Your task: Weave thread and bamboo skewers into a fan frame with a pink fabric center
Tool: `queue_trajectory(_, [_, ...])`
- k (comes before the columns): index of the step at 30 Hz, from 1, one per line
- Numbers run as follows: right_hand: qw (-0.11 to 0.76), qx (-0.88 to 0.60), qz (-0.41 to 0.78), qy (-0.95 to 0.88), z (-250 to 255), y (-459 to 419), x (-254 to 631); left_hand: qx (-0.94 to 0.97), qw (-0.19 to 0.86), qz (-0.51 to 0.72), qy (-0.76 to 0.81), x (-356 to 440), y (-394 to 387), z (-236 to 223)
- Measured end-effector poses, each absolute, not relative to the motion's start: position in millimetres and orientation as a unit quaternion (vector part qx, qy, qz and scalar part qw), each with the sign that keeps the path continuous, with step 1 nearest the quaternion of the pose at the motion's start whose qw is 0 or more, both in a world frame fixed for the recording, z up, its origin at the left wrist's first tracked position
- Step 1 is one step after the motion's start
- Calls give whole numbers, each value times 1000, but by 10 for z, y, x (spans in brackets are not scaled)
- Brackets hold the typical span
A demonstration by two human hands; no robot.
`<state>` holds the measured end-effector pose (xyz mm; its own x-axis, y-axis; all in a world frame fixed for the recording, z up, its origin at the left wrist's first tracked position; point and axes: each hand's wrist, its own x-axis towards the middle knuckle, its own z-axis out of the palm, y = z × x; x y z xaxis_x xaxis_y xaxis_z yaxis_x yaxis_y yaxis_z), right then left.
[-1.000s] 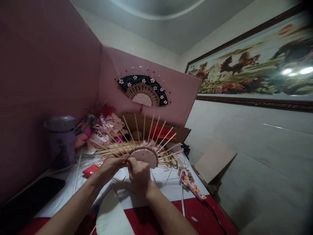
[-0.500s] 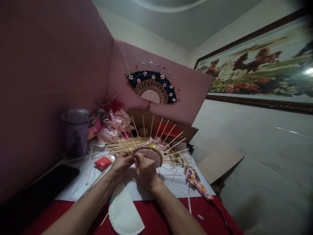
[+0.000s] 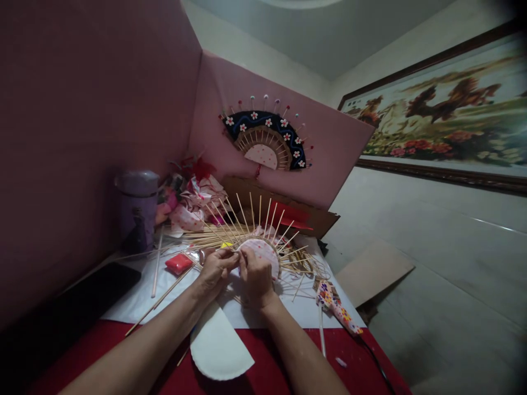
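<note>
A half-round fan base (image 3: 265,253), covered in pale pink fabric with red dots, is held up over the table with thin wooden sticks (image 3: 260,211) spreading from its curved brown edge. My left hand (image 3: 216,270) pinches its left corner between thumb and fingers. Closed beside it, my right hand (image 3: 257,277) presses its fingertips against the base near the same corner, covering part of the lower edge. Whether a small piece lies between the fingertips is hidden. Below my hands lies a white half paper plate (image 3: 222,345) on the red cloth.
A finished dark-blue flowered fan (image 3: 263,137) hangs on the pink board. Leftward are a purple cup (image 3: 138,214), a red packet (image 3: 178,264) and a dark phone-like slab (image 3: 111,285). A flower-patterned glue gun (image 3: 337,310) with a cord and a clear stick (image 3: 321,332) lie right.
The fan base has tipped so its dotted face shows more, and its sticks lean farther back. Both hands stay at its left corner. The whole view has shifted slightly.
</note>
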<state>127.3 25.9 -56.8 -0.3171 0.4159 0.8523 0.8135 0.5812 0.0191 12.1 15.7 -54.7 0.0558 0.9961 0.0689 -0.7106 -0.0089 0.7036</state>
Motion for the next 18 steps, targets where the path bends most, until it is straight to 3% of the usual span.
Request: queue_trajectory(18, [341,-346,-334,-808,-365,346,1336,272,621,670,303,305,197,-557])
